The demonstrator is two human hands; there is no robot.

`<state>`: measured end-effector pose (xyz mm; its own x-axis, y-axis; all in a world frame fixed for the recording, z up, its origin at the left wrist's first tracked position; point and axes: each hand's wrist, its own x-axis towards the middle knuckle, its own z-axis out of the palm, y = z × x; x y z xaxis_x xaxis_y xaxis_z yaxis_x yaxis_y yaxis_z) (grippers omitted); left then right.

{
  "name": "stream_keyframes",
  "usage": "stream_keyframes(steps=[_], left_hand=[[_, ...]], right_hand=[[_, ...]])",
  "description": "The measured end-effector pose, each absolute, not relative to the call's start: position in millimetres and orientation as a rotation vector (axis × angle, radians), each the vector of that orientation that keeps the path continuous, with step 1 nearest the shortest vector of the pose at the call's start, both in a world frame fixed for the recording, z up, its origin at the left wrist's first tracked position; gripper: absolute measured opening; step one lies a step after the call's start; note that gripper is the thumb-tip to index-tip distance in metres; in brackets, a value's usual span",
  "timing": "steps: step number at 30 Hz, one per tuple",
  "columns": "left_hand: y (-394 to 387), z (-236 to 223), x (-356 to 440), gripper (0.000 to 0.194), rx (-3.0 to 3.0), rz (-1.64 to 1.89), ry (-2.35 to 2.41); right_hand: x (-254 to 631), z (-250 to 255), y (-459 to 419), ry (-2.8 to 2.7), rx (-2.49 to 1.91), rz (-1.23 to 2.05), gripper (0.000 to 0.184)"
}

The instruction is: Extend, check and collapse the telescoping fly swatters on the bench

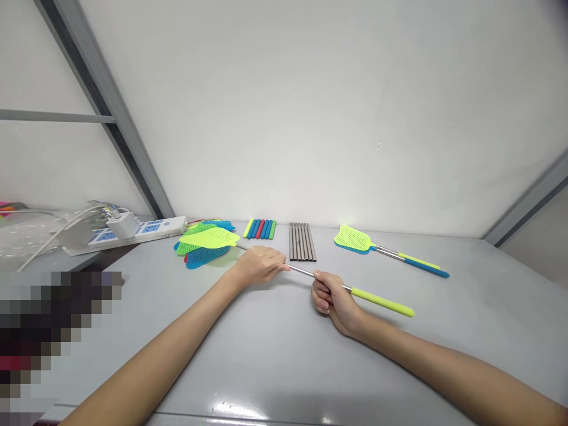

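Both my hands grip one fly swatter over the grey table [275, 355]. My left hand [260, 264] is closed round its thin metal rod [302, 271] near the yellow-green mesh head [213, 238]. My right hand [331, 299] is closed round the rod just before the yellow-green foam handle [382, 302], which sticks out to the right. The head hovers above a pile of blue and green mesh heads [205, 253].
Against the wall lie a row of coloured foam handles [261, 229] and a row of metal rods [302, 241]. Two finished swatters [386, 251] lie to the right. A white power strip [137, 229] with a charger sits at the left beside a plastic bag [26, 236].
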<state>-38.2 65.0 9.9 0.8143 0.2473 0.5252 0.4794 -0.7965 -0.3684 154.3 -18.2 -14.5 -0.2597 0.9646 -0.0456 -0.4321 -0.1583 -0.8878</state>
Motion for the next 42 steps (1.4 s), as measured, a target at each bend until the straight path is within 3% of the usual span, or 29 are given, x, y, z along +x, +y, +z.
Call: stream_keyframes(steps=[26,42], left_hand=[[12,10,-12,0.024,-2.575,-0.670,-0.865],[0,12,0,0.022,-2.659,-0.661,-0.892]], right_hand=[[162,-13,-20,-0.854,-0.655,1.761,0.041],[163,-12,-20,-0.951,-0.632,1.794,0.039]])
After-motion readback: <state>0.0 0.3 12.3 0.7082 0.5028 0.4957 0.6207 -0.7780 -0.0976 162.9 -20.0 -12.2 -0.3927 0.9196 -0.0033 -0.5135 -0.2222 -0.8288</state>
